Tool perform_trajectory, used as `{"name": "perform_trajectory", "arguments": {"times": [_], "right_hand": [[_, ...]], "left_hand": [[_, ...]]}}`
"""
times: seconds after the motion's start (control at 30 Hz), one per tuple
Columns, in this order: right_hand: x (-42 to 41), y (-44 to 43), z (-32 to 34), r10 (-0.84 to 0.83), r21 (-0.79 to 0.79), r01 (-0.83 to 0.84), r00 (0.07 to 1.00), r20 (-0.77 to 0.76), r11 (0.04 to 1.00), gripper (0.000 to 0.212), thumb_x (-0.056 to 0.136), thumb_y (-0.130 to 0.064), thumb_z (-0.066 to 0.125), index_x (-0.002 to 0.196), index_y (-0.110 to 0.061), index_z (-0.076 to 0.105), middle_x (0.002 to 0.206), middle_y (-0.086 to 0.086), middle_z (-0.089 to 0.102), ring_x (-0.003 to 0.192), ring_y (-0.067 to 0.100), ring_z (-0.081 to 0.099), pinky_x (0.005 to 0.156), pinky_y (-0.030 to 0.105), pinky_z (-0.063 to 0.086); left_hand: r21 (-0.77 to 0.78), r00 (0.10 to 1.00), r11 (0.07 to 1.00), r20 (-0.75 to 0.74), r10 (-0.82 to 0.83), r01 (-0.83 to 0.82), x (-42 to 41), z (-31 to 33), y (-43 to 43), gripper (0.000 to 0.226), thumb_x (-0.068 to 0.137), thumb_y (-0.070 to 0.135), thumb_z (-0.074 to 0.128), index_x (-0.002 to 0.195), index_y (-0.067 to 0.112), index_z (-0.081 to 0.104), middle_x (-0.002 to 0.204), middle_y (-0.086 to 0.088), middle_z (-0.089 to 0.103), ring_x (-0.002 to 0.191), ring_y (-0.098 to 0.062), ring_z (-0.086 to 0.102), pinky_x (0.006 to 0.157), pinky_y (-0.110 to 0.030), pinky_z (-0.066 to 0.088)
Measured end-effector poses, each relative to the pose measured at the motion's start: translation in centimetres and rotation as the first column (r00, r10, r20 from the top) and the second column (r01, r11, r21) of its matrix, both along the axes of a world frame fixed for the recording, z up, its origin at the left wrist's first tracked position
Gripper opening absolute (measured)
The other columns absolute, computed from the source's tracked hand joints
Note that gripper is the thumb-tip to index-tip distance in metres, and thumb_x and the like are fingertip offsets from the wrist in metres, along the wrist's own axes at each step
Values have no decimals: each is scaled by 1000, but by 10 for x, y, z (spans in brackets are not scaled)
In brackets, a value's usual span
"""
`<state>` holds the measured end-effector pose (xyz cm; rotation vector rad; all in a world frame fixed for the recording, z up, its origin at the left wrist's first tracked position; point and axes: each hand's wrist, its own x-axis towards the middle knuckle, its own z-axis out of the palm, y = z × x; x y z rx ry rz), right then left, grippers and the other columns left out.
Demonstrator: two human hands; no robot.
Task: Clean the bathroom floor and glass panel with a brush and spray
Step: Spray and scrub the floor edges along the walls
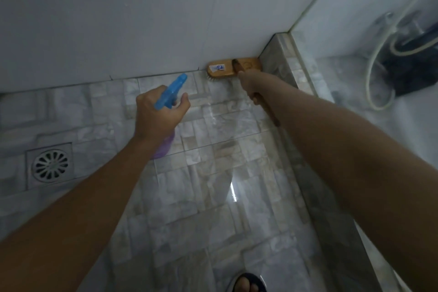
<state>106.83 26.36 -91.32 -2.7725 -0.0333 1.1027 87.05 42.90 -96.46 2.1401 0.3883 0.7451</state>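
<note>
My left hand grips a spray bottle with a blue trigger head and a purple body, its nozzle aimed at the far floor. My right hand is closed round the wooden handle of a long brush. The wooden brush head rests bristles down on the grey tiled floor, in the corner where the white wall meets the low tiled curb. The glass panel rises from that curb on the right.
A round metal floor drain sits at the left. The tiled curb runs along the right. Behind the glass hang a shower hose and a dark object. My sandalled foot shows at the bottom edge.
</note>
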Motion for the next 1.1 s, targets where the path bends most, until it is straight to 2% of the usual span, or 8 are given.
{"name": "perform_trajectory", "arguments": {"times": [0.1,0.23,0.33,0.43,0.53,0.7,0.8,1.1], "right_hand": [[-27,16,7,103,14,-104,993,62,994,25,99,-2,45,116,4,61,113,24,69,96,39,69,74,42,55],[-43,42,-7,20,104,-15,999,-44,994,34,104,-14,38,133,-2,52,91,20,62,71,38,67,58,45,60],[-27,40,0,-32,105,43,994,-103,994,38,103,-2,38,138,7,48,104,28,67,84,43,70,79,51,60],[-34,37,10,-42,145,51,997,-62,988,41,104,-1,37,144,1,43,112,29,62,71,34,60,59,42,58],[-56,27,3,-76,182,80,997,-28,980,39,106,-8,32,142,-7,46,89,18,55,63,28,53,39,29,49],[-123,-27,7,-204,181,208,978,-40,961,53,102,-56,30,115,-11,55,87,14,57,70,33,62,67,45,58],[-171,-72,15,-197,121,214,971,-134,969,55,104,-56,29,118,-8,54,92,16,59,68,30,58,59,40,54],[-193,-64,0,-241,73,246,968,-73,966,57,105,-55,29,117,-6,57,94,12,62,78,35,69,77,51,61]], "left_hand": [[41,1000,999,-4,25,-24,1,0,1,35,89,31,70,67,5,60,56,-4,54,45,-20,49,49,-36,46],[63,999,998,-33,2,1,-1,1,-4,36,90,35,68,70,7,60,57,-3,54,47,-18,48,50,-34,46],[25,1000,1000,-20,18,-17,-3,1,0,33,90,34,68,71,7,61,59,-3,55,48,-18,49,51,-32,46],[47,999,998,-5,32,-32,-6,2,2,32,90,29,69,69,6,60,58,-4,55,47,-18,49,50,-32,45],[76,999,996,-8,37,-36,-10,1,-1,33,90,30,69,69,6,60,58,-5,56,47,-18,50,50,-32,45],[0,994,999,-98,54,-55,-13,11,-1,36,86,34,71,67,6,58,59,-7,56,49,-20,52,52,-38,47],[-77,971,995,-236,43,-62,-21,19,-2,43,77,41,75,64,6,54,57,-10,55,52,-24,53,53,-40,48],[-124,865,992,-497,-67,5,-73,4,-1,54,79,53,74,57,8,54,53,-5,55,51,-23,55,56,-38,48]]}}
